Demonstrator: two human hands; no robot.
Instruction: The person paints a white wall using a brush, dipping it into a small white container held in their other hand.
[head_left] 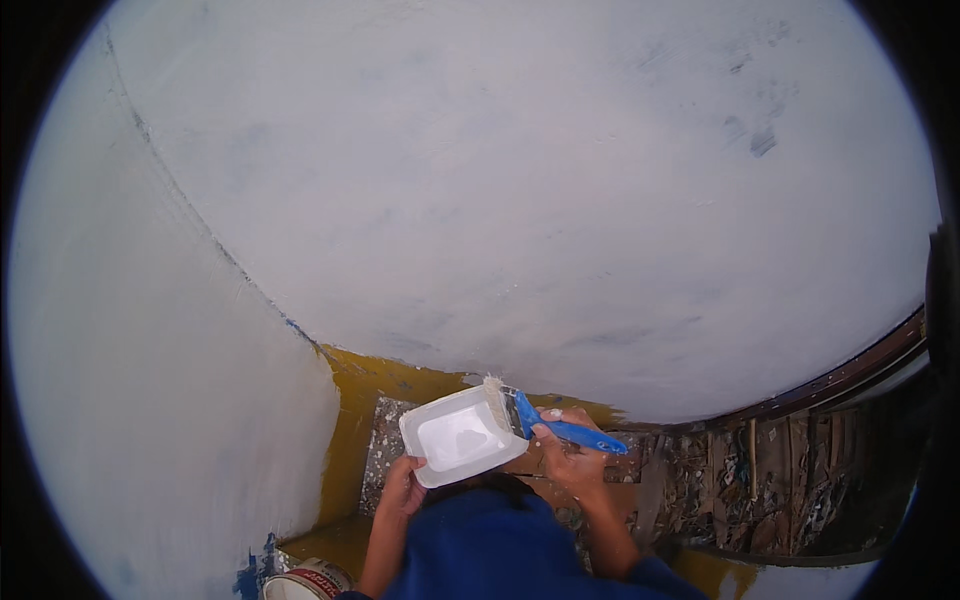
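Observation:
My left hand [404, 486] grips the near left corner of a white plastic tray [425, 468], fingers closed on its rim. White paint [465, 440] lies in the bottom of the tray. In my right hand [570, 455] is a wide paintbrush [572, 433] with a blue handle. Its pale bristles [494, 400] lie at the tray's right rim and stand slightly past the far edge. Whether the bristles touch the rim, I cannot tell.
White-painted walls [480, 200] meet in a corner on the left. A mustard-yellow band [352, 400] runs along their foot. A paint bucket [308, 580] stands at the lower left. At right, a dark-framed opening shows stacked brown material [770, 480]. Grey patches [763, 141] mark the upper right wall.

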